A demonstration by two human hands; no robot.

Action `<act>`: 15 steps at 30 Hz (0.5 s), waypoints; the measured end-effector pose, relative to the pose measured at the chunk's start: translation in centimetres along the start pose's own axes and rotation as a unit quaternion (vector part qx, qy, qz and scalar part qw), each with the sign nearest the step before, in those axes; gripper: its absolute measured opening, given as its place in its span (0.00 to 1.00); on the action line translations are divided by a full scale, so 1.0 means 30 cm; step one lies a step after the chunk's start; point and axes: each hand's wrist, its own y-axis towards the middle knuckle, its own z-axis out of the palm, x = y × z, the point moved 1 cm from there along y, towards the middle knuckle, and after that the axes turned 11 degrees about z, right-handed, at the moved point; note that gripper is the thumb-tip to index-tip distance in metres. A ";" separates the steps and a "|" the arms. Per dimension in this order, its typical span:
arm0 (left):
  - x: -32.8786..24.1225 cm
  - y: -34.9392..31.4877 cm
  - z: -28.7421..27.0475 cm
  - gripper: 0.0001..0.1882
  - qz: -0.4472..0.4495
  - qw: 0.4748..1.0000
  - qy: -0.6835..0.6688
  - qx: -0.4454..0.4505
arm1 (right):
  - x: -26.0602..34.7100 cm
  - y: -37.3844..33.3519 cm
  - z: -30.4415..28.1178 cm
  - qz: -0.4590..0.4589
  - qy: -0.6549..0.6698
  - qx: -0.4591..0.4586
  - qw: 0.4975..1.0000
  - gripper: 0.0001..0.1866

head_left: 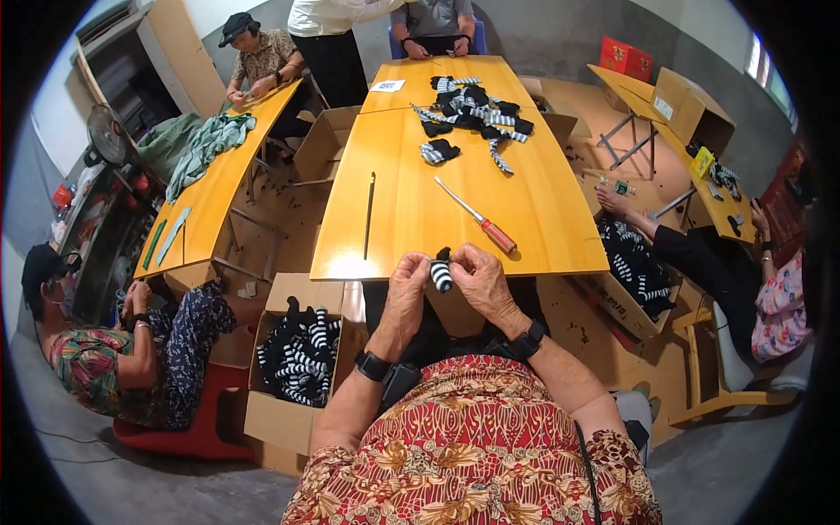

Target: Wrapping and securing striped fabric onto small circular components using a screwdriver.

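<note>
- Left hand (409,284): fingertips pinch the left side of a striped cloth (442,276).
- Right hand (481,280): fingertips pinch its right side.
- The cloth sits between both hands' fingers, by the near edge of the table (420,219).
- Screwdriver (498,234): just beyond the right fingers, handle nearer.
- Rod (369,214): beyond the left fingers, leftward.
- Pile (472,114): well beyond all fingers.
- Box (282,422): left of the left fingers.

Black and white stripes band the knitted piece (443,274); I see a honey-yellow counter (547,206), a red-handled screwdriver (482,222), a black rod (369,216), a red blouse (472,437) patterned in gold.
</note>
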 end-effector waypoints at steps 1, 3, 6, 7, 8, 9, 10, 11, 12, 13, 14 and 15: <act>0.009 -0.004 -0.010 0.07 0.004 1.000 0.000 0.002 | -0.002 0.004 -0.003 0.011 -0.003 -0.002 1.000 0.06; 0.016 -0.029 -0.006 0.07 -0.034 0.999 -0.033 -0.013 | -0.034 0.009 0.004 0.001 -0.014 -0.004 1.000 0.06; -0.014 -0.015 0.029 0.08 -0.030 0.999 -0.022 0.017 | -0.023 0.003 -0.007 0.013 0.002 0.027 1.000 0.04; -0.025 -0.020 0.036 0.08 -0.028 0.998 -0.006 0.048 | -0.024 0.004 -0.010 0.015 0.002 0.028 0.999 0.04; -0.042 -0.034 0.041 0.08 -0.029 0.998 -0.006 0.046 | -0.026 0.005 -0.012 0.019 0.021 0.041 0.999 0.04; -0.064 -0.033 0.049 0.09 -0.033 0.997 0.028 0.063 | -0.026 0.014 -0.014 0.020 0.041 0.051 0.998 0.04; -0.084 -0.034 0.057 0.11 -0.037 0.994 0.063 0.080 | -0.028 0.015 -0.014 0.004 0.039 0.059 0.997 0.04; -0.101 -0.039 0.068 0.11 -0.037 0.994 0.063 0.081 | -0.024 0.015 -0.015 0.004 0.040 0.058 0.998 0.04; -0.119 -0.058 0.076 0.13 -0.036 0.994 0.051 0.085 | -0.014 0.005 -0.013 0.001 0.046 0.062 0.997 0.05; -0.127 -0.069 0.079 0.15 -0.035 0.995 0.038 0.090 | -0.005 -0.003 -0.012 -0.002 0.053 0.067 0.996 0.06; -0.120 -0.073 0.083 0.17 -0.024 0.997 0.005 0.080 | 0.003 -0.003 -0.017 -0.001 0.054 0.069 0.996 0.06; -0.111 -0.075 0.072 0.17 -0.026 0.997 0.006 0.078 | 0.011 -0.005 -0.024 0.012 0.099 0.104 0.989 0.06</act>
